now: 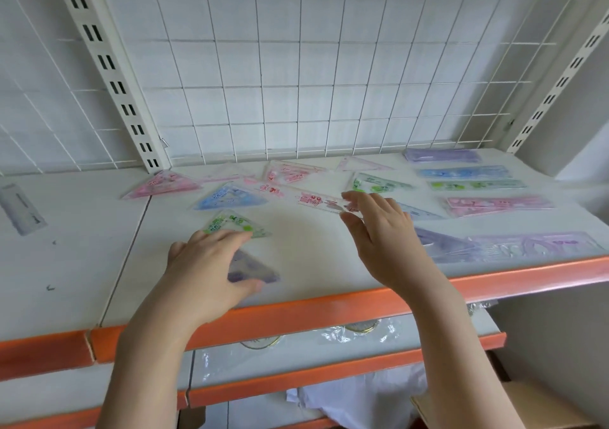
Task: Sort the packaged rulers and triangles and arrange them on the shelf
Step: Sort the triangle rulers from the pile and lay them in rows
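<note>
On the white shelf [82,250], my left hand [204,273] lies over a purple triangle pack [255,270] near the front edge, thumb at its lower corner. Just beyond its fingertips sits a green triangle [235,222]. My right hand [379,230] pinches the near end of a clear ruler with red print [296,196], which lies across the middle. Pink [161,183] and blue [230,196] triangles lie further back on the left. Rulers lie in a column at the right: purple [443,155], blue [464,173], green [478,185], pink [499,205].
A large purple set [514,247] lies by the orange front lip [329,310] at the right. More pink and green triangles sit near the wire-grid back panel [280,66]. A grey pack [21,209] lies at the far left. Lower shelves hold clear-wrapped goods.
</note>
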Tool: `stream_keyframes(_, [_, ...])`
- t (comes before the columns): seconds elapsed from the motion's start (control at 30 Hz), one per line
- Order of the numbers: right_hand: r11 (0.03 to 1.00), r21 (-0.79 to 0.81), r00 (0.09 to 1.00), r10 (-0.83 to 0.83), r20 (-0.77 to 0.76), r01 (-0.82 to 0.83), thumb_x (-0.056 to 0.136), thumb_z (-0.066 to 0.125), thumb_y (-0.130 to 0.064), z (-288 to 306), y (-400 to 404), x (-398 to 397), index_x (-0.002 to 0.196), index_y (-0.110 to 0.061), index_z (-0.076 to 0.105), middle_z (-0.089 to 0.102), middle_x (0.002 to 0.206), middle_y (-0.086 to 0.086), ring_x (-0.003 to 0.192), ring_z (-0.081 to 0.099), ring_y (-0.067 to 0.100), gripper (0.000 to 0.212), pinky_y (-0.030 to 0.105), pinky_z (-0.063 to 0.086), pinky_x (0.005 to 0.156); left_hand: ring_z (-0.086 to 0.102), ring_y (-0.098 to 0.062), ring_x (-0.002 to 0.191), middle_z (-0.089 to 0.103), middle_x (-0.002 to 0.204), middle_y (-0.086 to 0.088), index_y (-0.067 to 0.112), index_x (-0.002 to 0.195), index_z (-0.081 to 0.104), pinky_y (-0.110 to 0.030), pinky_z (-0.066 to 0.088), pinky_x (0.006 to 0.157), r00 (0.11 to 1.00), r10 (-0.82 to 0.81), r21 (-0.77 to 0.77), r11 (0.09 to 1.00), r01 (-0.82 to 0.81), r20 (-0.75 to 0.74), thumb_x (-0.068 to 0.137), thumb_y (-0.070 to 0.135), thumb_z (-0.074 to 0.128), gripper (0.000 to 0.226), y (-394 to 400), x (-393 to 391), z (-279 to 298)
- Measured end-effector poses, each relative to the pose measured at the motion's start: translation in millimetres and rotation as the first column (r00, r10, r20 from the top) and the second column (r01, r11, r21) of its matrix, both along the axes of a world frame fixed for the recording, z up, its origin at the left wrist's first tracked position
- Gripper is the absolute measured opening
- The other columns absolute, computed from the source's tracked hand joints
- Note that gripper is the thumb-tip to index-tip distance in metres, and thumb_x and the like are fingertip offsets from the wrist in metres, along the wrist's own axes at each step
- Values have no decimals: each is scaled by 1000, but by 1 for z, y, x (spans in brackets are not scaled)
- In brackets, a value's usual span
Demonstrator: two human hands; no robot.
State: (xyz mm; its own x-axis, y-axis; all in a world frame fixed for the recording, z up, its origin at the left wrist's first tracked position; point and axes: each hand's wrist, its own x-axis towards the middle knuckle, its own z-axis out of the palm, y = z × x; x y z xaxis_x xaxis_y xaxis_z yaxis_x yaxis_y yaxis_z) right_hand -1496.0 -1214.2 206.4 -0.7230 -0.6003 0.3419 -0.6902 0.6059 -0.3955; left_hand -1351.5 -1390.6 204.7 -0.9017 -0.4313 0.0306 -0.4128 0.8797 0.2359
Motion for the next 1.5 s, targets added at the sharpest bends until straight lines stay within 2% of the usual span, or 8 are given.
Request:
stream_keyframes(0.2, [994, -35, 993, 106, 60, -104, 98, 43, -29, 4, 34, -31, 124, -10, 53, 57, 123, 4, 111, 54, 25, 34, 34, 39, 89, 44, -20, 122, 53, 130, 5, 24, 129, 51, -33, 31, 95, 979, 141, 24, 990, -139, -147, 83, 44, 62, 51, 36, -24, 2])
stream_keyframes(0.3, [986, -89, 981, 154, 119, -144, 97, 48, -27, 7, 53, -48, 121, -8, 54, 55, 121, 5, 92, 56, 16, 32, 22, 35, 76, 46, -22, 121, 56, 127, 1, 19, 128, 53, -35, 34, 100, 975, 133, 39, 991, -128, -179, 83, 41, 63, 51, 53, -39, 0])
stream_keyframes(0.37, [986, -78, 980, 157, 121, -148, 96, 48, -28, 7, 66, -62, 120, -9, 55, 56, 118, 4, 85, 54, 13, 31, 25, 36, 73, 46, -23, 122, 56, 128, 1, 19, 129, 53, -37, 35, 102, 973, 135, 54, 990, -127, -185, 84, 40, 63, 51, 66, -51, 1])
stream_keyframes(0.5, [992, -29, 986, 126, 110, -124, 97, 48, -23, 7, 96, -96, 123, -6, 53, 56, 118, 9, 101, 56, 22, 31, 23, 31, 71, 46, -24, 121, 55, 129, 1, 19, 129, 53, -39, 35, 102, 969, 119, 53, 993, -110, -215, 85, 40, 61, 49, 90, -77, 3])
stream_keyframes(0.67, [996, 39, 993, 79, 90, -83, 97, 46, -16, 6, 143, -138, 127, -3, 50, 52, 122, 13, 113, 53, 23, 33, 15, 30, 81, 44, -23, 121, 53, 130, 2, 21, 130, 51, -36, 31, 99, 971, 65, 39, 998, -58, -232, 87, 41, 57, 48, 120, -113, 7])
stream_keyframes(0.97, [988, 156, 997, -27, 76, 15, 95, 50, -14, 2, 210, -196, 125, -3, 56, 56, 124, 13, 112, 56, 30, 32, 29, 37, 93, 44, -21, 120, 54, 128, 6, 24, 130, 51, -34, 31, 95, 964, -33, 20, 999, 39, -266, 85, 44, 59, 49, 160, -169, 10])
stream_keyframes(1.2, [978, 207, 994, 12, 113, -36, 94, 53, -15, -2, 231, -219, 124, -11, 58, 59, 122, 0, 109, 58, 20, 30, 25, 39, 90, 41, -17, 121, 50, 130, 9, 27, 131, 48, -32, 29, 96, 966, -73, 9, 997, 77, -247, 86, 44, 57, 48, 170, -195, 10])
stream_keyframes(1.5, [980, 198, 1000, -23, 14, 20, 93, 49, -2, -17, 235, -239, 118, -6, 63, 63, 118, 7, 113, 55, 26, 29, 29, 38, 94, 42, -17, 123, 50, 132, 9, 27, 131, 49, -33, 29, 97, 965, -102, 2, 994, 106, -242, 87, 42, 58, 47, 175, -209, 7])
